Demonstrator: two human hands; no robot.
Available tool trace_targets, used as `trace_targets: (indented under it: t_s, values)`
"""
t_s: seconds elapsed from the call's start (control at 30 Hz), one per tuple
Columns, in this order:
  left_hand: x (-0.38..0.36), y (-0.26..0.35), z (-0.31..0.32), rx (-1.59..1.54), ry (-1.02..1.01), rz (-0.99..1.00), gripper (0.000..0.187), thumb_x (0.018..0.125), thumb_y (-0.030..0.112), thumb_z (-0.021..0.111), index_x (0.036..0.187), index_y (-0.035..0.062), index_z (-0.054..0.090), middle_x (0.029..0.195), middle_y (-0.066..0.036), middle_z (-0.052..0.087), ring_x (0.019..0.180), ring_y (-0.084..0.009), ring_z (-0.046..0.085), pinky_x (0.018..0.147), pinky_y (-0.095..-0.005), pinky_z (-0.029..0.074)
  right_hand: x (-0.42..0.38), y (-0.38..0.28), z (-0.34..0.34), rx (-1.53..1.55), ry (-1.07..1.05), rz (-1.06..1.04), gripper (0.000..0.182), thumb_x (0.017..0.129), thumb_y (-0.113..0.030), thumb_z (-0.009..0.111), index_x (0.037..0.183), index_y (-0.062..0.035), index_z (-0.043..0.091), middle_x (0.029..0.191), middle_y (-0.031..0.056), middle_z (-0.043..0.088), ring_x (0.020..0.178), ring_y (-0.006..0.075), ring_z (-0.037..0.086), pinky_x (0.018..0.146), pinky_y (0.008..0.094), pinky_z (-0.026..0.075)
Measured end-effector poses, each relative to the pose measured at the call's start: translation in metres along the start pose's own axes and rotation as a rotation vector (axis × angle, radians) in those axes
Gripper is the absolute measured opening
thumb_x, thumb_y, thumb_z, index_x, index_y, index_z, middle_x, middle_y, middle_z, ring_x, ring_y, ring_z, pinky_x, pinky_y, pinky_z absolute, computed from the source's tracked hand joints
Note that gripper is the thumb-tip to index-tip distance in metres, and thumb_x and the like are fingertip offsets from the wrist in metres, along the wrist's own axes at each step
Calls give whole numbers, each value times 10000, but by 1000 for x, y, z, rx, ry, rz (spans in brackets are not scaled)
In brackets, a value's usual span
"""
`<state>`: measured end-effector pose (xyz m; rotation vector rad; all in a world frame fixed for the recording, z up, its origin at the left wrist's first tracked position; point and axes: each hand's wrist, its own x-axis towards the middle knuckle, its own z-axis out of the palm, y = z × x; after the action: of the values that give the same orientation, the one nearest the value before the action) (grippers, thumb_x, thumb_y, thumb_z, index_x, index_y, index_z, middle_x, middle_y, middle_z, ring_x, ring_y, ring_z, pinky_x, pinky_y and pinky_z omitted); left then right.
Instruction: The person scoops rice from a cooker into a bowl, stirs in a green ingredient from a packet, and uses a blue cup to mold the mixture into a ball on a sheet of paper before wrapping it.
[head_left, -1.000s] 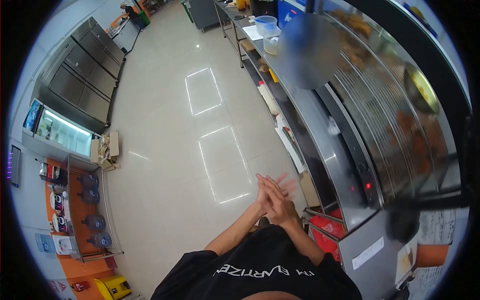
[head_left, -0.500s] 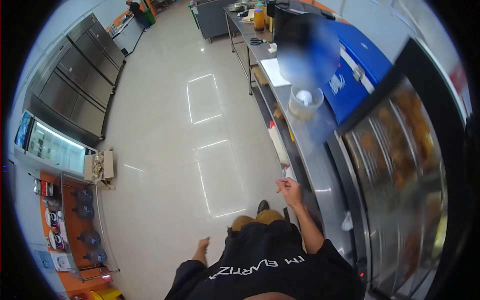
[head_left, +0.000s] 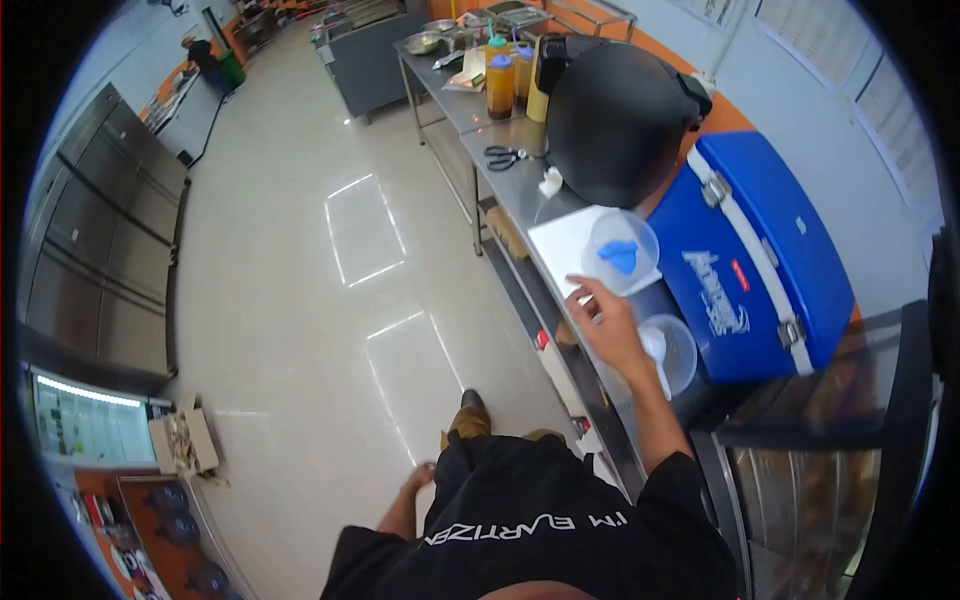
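My right hand (head_left: 605,325) is over the edge of the steel counter, its fingers apart and nothing visible in them. Just beyond its fingertips is a clear round tub (head_left: 645,237) with a blue item (head_left: 620,256) in it, on a white board (head_left: 560,245). By my right wrist stands another clear tub (head_left: 685,360) with a white ladle-like utensil (head_left: 654,345) in it. My left hand (head_left: 424,475) hangs low by my thigh over the floor, small and partly hidden, so its fingers cannot be made out.
A blue cooler box (head_left: 745,270) and a black rounded appliance (head_left: 615,125) stand on the counter. Scissors (head_left: 503,157) and sauce bottles (head_left: 500,88) lie further along. A glass-fronted cabinet (head_left: 800,500) is at right. Steel fridges (head_left: 100,235) line the left; a person (head_left: 205,65) is far off.
I have moved forward along the counter. My right hand has risen from beside the lower shelf to the counter edge near the tubs. My left hand has swung closer to my leg.
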<state>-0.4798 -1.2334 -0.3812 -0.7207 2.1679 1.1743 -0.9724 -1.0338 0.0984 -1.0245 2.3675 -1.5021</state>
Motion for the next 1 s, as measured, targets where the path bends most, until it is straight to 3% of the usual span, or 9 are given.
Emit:
trace_targets:
  t_s: [0.07,0.1,0.17,0.27,0.33,0.53,0.63,0.77,1.0]
  values:
    - [93,25,-118,281,43,111,429,1112,263,360,1365,163,692,1338,-239,673,1307,-389,591,1159,-480,440,78,-20,-29,-178,30,-54,436,975,-152,709,1397,-76,631,982,79,736,702,181,685,690,327,547]
    - [142,23,-181,369,77,331,440,1093,371,452,1383,115,663,1320,-245,682,1297,-399,605,1135,-480,460,118,-27,-42,-224,60,-80,456,975,-147,705,1417,-79,616,1010,73,736,712,183,685,701,328,547]
    - [236,62,-291,160,312,167,662,984,535,657,1393,17,614,1277,-247,711,1239,-407,653,1071,-476,501,199,-39,-66,-141,99,-164,487,980,-140,694,1451,-85,582,983,68,725,727,187,684,705,331,546]
    - [264,222,-448,-80,452,216,606,1011,452,661,1423,13,591,1327,-239,694,1265,-368,654,1077,-432,507,316,-44,-89,-257,101,-73,520,965,-87,675,1473,-102,564,1062,84,723,868,235,704,780,373,559]
    - [285,307,-504,-137,445,265,600,1019,438,655,1436,13,580,1354,-234,683,1269,-353,656,1079,-426,508,400,-10,-101,-842,186,-482,575,927,-28,651,1486,-124,555,1198,110,705,1020,300,687,867,418,556]
    - [361,439,-510,-372,160,627,475,1067,252,610,1477,18,550,1387,-154,665,1248,-262,633,1097,-378,479,581,79,-133,-1241,128,-851,670,886,30,589,1534,-124,513,1401,112,635,1132,354,649,993,453,519]
    - [341,476,-513,-466,-153,484,490,1081,334,606,1486,61,567,1408,-91,650,1276,-228,594,1090,-371,467,615,107,-124,-1146,-68,-672,717,847,51,575,1536,-135,514,1440,93,619,1076,327,658,950,446,542]
    - [354,499,-537,-650,-173,427,492,1081,379,599,1471,78,583,1406,-77,655,1277,-223,603,1048,-382,498,614,76,-137,-1110,-182,-704,687,856,10,575,1528,-121,522,1464,48,611,991,271,679,741,377,609]
    - [427,598,-627,-872,-51,518,445,1087,296,604,1420,2,581,1325,-133,692,1187,-243,675,1040,-392,530,614,88,-144,-1192,-120,-754,588,912,-118,586,1498,-167,568,1431,6,638,1017,240,723,752,321,621]
